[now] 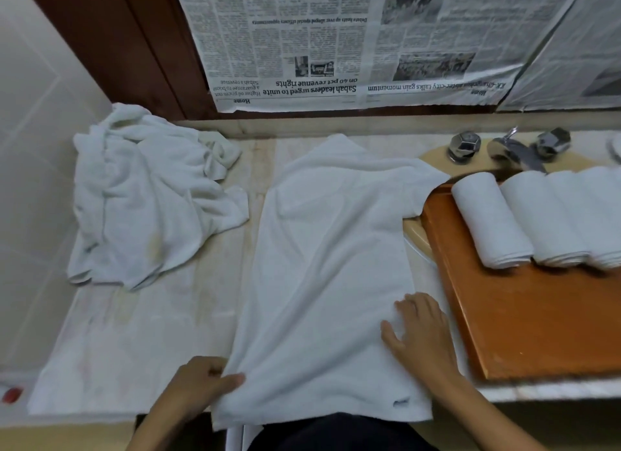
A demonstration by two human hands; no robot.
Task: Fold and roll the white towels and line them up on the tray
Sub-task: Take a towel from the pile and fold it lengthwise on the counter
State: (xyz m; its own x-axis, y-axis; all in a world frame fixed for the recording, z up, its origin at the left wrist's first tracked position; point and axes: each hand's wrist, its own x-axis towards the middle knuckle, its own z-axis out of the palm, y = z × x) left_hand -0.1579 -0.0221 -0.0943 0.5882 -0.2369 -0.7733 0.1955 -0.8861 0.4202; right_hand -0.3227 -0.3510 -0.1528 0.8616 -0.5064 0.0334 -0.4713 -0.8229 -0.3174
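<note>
Left grip pinches the towel at its left edge; right grip presses flat, just beside tray.

This is a bathroom vanity. A chrome faucet between two faceted chrome tap handles stands at a beige rounded basin sunk in a pale marble tabletop. Left of the faucet rise glossy pale wall tiles. Just in front of it, rolled white terry towels line an orange-brown wooden tray.
</note>
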